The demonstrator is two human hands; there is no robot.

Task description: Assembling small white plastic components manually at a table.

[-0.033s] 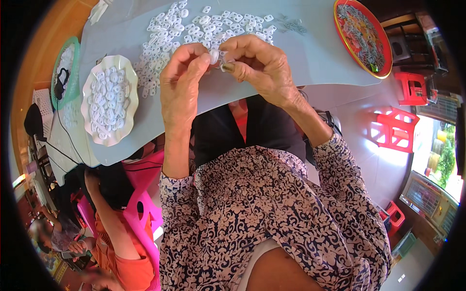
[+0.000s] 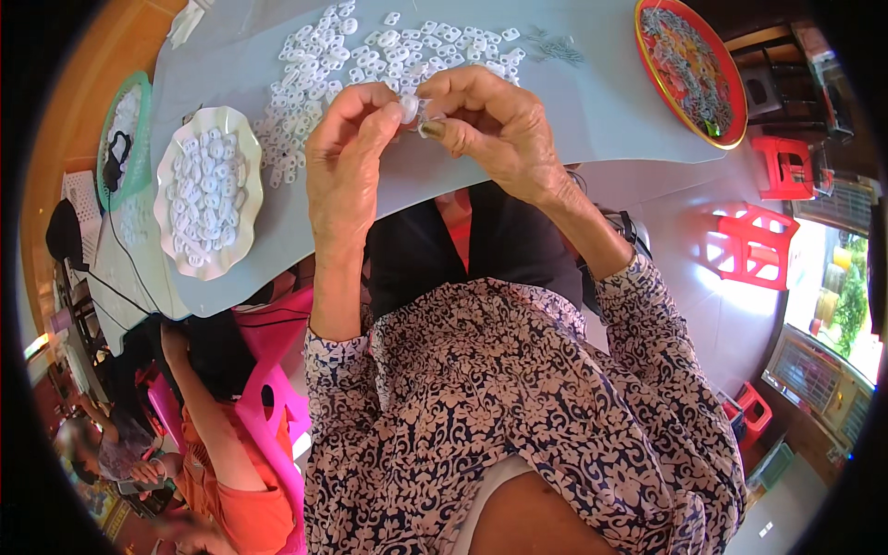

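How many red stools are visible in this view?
3, all to the right of the table: the upper stool, the middle stool and the partly hidden lower stool. Others may be hidden.

An informal workroom, it seems: small white parts (image 2: pixel 388 39) heaped on a tabletop (image 2: pixel 610 102), a red tray (image 2: pixel 736 102) of grey pieces (image 2: pixel 680 55), plastic stools (image 2: pixel 763 242).

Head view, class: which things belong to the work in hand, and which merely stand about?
Likely part of the work:
small round white plastic piece, in the grip of the left hand, right hand beside it
scattered white plastic pieces
cream scalloped dish of white pieces
red round tray of thin grey pieces

Apparently just standing about:
red plastic stools
pink plastic chair
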